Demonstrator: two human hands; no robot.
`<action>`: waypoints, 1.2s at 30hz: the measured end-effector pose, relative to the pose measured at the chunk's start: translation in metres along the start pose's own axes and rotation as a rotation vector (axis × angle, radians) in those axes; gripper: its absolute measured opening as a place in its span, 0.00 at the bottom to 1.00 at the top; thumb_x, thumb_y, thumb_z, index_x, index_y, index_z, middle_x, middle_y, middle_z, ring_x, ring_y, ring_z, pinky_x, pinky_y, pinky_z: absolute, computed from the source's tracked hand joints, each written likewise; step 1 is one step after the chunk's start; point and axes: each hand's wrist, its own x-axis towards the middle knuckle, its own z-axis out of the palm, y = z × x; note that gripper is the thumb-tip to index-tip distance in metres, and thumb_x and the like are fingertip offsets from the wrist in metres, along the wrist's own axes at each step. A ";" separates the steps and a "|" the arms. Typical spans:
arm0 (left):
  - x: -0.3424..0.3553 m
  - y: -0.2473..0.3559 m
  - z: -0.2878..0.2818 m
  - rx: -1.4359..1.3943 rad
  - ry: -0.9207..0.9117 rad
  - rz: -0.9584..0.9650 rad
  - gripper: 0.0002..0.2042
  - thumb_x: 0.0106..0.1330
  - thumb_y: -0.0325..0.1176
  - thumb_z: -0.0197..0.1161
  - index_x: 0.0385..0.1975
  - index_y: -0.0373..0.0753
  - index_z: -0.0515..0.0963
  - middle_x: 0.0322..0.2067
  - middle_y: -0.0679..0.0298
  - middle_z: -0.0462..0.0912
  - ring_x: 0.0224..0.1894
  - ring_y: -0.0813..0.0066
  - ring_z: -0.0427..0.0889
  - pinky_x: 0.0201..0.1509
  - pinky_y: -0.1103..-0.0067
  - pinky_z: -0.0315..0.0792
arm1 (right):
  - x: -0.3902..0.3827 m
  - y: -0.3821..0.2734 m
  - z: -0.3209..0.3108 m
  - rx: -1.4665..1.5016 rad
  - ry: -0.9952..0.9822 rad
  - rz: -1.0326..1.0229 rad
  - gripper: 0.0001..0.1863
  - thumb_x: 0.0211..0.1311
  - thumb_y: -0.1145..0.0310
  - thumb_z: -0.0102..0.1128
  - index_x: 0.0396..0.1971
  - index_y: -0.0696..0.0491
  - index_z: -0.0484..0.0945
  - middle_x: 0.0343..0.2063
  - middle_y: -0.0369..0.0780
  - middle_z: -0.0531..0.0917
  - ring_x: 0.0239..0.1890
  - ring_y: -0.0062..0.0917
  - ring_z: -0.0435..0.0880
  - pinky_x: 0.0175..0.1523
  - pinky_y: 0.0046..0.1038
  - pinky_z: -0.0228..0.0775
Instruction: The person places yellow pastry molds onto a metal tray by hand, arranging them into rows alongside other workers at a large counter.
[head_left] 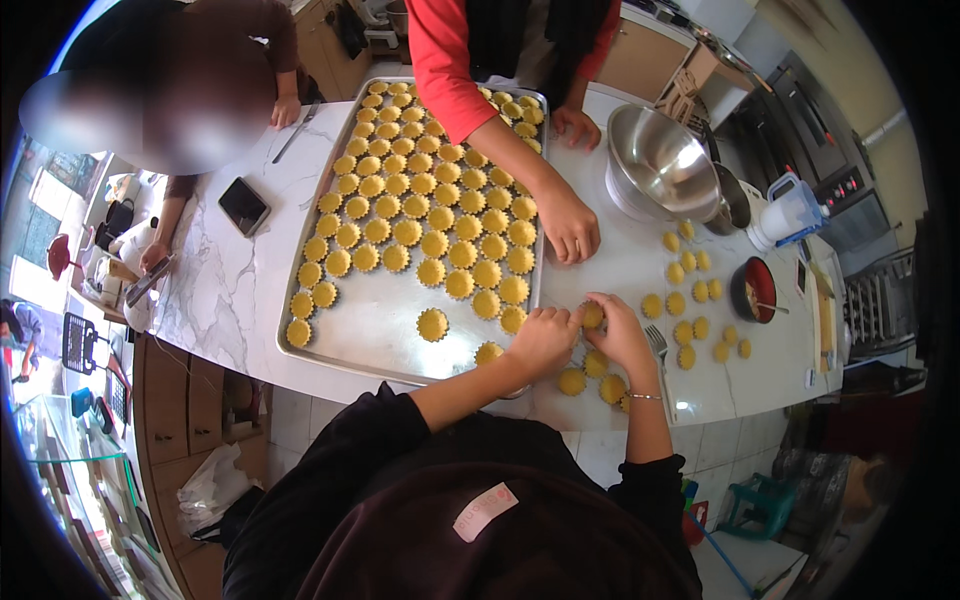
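Over the table's near edge, just right of the tray, my two hands meet around one small fluted tart shell [593, 316]. My right hand [622, 338] curls its fingers around the shell's right side. From the left, my left hand [546, 343] is closed, thumb and fingertips pressed to the shell's rim. Several more yellow tart shells [572, 381] lie on the table below my hands. Beside my left hand is a large metal baking tray [372, 312], filled with rows of yellow tart shells [407, 232]; bare metal shows at its near middle.
Across the table, a red-sleeved person's hand [570, 225] hangs over the tray's right edge. Right of me lie a fork [660, 350], yellow dough pieces [676, 302], a dark bowl [752, 290], a steel mixing bowl [662, 160] and a jug [790, 210]. A phone [243, 206] lies left.
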 end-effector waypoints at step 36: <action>-0.182 -0.093 -0.106 -0.041 0.505 -0.737 0.37 0.46 0.33 0.70 0.59 0.39 0.61 0.42 0.61 0.78 0.47 0.62 0.74 0.54 0.67 0.63 | 0.015 -0.168 0.100 0.055 0.042 -0.361 0.29 0.39 0.62 0.71 0.46 0.52 0.74 0.35 0.35 0.76 0.41 0.29 0.72 0.44 0.32 0.61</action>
